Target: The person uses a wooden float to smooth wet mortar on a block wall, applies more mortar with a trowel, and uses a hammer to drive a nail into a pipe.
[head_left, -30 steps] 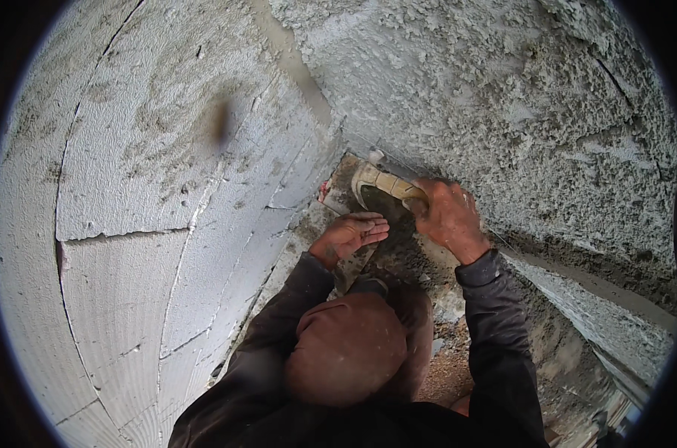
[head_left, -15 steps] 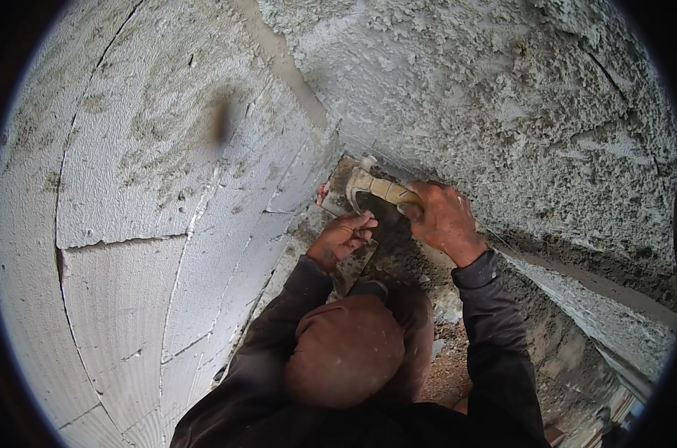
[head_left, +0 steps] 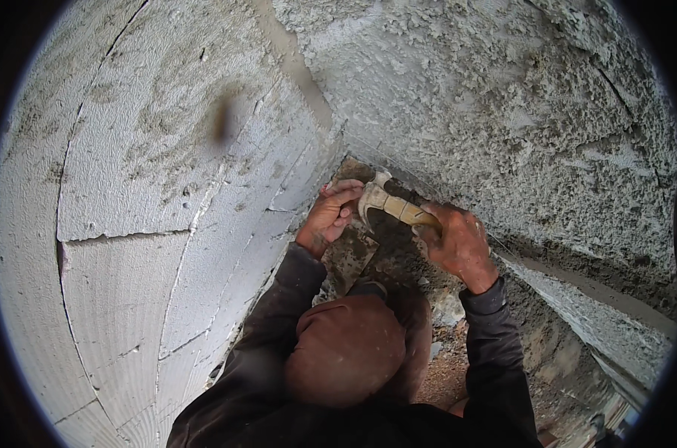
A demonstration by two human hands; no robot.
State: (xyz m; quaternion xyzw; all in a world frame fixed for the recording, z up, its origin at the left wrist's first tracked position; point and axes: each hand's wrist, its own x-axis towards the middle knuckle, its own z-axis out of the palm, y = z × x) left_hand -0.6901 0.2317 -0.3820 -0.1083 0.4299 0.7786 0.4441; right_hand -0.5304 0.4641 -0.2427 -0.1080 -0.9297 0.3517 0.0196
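Observation:
My right hand (head_left: 458,243) is wrapped round the yellowish handle of a claw hammer (head_left: 402,209). The hammer's pale head points toward the corner of the two walls, with its curved claw on the near side. Just left of the hammer head is my left hand (head_left: 329,219), close to the left wall. Its upper fingers reach toward the head and the lower ones are curled. The fingers look pressed together, and whatever may be between them is too small to make out. Beneath both hands lies a mortar-stained board (head_left: 351,257) in the corner.
A left wall of pale blocks (head_left: 122,187) with dark joints meets a rough, mortar-covered right wall (head_left: 495,112). A thin string (head_left: 379,153) runs low along the right wall. My knee (head_left: 346,351) is below the hands, with gravelly ground (head_left: 443,373) beside it.
My left hand has moved up and left, from below the hammer head to beside it, covering a small red spot at the wall. The hammer and right hand have shifted slightly right and down.

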